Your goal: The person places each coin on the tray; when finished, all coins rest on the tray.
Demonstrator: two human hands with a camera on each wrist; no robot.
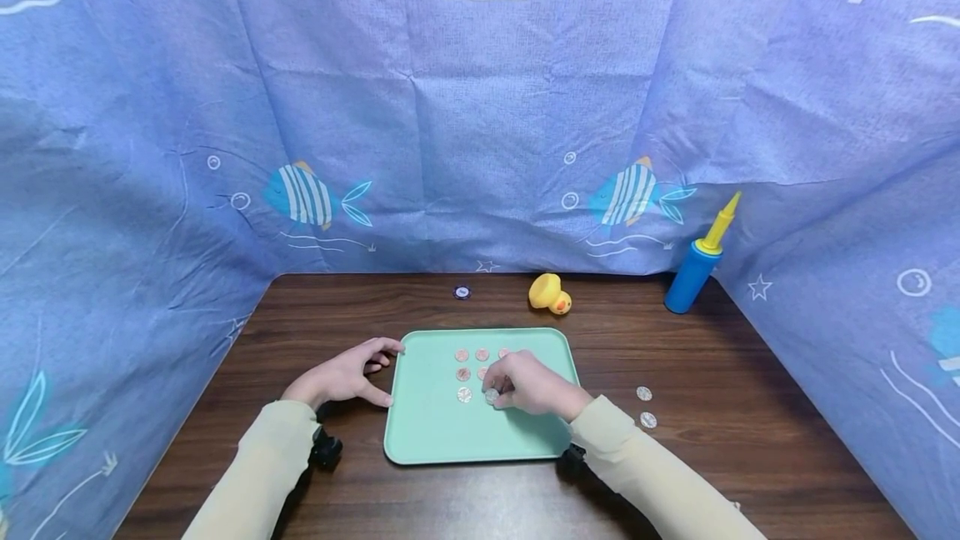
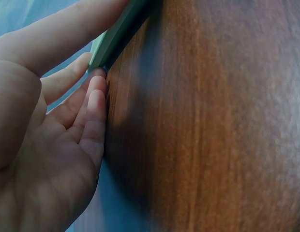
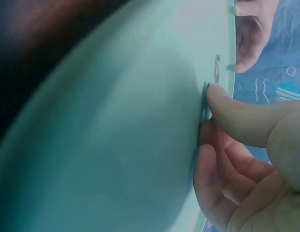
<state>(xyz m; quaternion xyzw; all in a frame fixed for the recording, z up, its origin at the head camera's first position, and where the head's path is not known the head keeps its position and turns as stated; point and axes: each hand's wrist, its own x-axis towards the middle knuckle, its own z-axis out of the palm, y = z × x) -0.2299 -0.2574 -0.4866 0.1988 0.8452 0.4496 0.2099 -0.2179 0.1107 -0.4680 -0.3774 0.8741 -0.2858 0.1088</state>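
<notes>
On the mint-green tray (image 1: 480, 440), several copper-coloured coins (image 1: 462, 373) lie in two rows, with a silver coin (image 1: 464, 395) below them at left. My right hand (image 1: 534, 386) pinches another silver coin (image 1: 491, 396) between thumb and fingers, low over the tray just right of that one. Part of the copper rows is hidden behind this hand. At the tray's left edge rests my left hand (image 1: 345, 372), thumb and fingertips spread along the rim. In the left wrist view its fingers (image 2: 96, 106) are loosely bent beside the tray's rim (image 2: 109, 43).
Two silver coins (image 1: 647, 407) lie on the dark wooden table (image 1: 720, 457) right of the tray, near my right sleeve. Behind the tray are a poker chip (image 1: 462, 292) and a yellow rubber duck (image 1: 545, 290) on its side. A blue and yellow hand pump (image 1: 690, 277) stands at back right.
</notes>
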